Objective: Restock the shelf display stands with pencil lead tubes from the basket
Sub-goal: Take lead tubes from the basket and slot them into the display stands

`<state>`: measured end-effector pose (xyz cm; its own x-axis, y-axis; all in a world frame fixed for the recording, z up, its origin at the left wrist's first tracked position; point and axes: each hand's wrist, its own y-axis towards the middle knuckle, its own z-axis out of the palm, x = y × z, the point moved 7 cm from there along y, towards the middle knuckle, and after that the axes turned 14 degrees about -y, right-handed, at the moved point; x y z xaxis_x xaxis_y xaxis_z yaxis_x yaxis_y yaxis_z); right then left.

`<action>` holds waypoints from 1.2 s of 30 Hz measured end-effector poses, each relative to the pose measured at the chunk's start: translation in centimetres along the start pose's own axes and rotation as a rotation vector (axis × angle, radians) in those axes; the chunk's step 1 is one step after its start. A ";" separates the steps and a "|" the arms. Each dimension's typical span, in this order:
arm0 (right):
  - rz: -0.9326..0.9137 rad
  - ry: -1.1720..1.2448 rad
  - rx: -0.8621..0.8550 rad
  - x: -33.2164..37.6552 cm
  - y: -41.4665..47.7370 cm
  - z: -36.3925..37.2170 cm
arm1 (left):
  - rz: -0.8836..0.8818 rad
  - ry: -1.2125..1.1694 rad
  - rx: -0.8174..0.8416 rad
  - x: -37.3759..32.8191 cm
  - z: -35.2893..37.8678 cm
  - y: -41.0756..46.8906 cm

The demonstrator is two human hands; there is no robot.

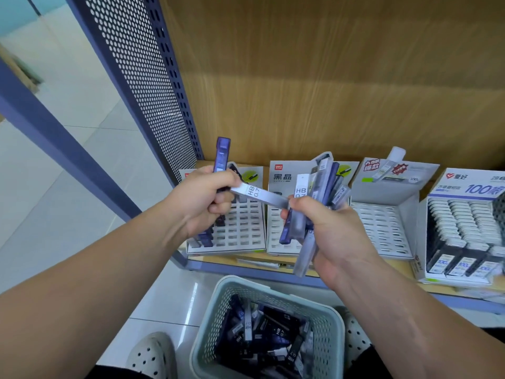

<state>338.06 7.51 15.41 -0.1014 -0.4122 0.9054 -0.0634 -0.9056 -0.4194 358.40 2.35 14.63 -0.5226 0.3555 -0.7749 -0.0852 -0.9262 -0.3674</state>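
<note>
The left hand (pixel 203 198) has its grip clenched around an upright translucent purple lead tube (pixel 222 157) and pinches one end of a clear tube labelled HB 0.7 (pixel 259 195). The right hand (pixel 325 222) grasps that tube's other end together with a fanned bundle of clear and dark blue tubes (pixel 317 187). On the floor below, a pale green perforated plastic basket (pixel 218 318) holds a loose heap of dark tubes (pixel 270 337). On the wooden shelf (pixel 404 265), the leftmost white slotted cardboard stand (pixel 246 225) has a few purple tubes in its left column; the stand (pixel 382 228) further right shows bare slots, and the rightmost box (pixel 464 228) is packed with rows of tubes.
</note>
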 end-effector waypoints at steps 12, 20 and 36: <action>0.000 -0.007 -0.128 0.5 1.4 -2.9 | 0.043 -0.062 0.001 1.3 2.1 1.6; 0.069 -0.043 -0.119 -0.1 1.6 -3.7 | 0.349 0.564 -0.184 -2.5 -0.7 3.6; 0.115 -0.026 -0.047 -0.1 1.2 -4.0 | 0.511 1.232 -0.155 0.9 -1.5 6.3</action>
<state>334.04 6.85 14.52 -0.0853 -0.5157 0.8525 -0.0992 -0.8470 -0.5222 358.72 -3.01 10.84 0.6391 -0.0665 -0.7662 0.0279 -0.9936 0.1096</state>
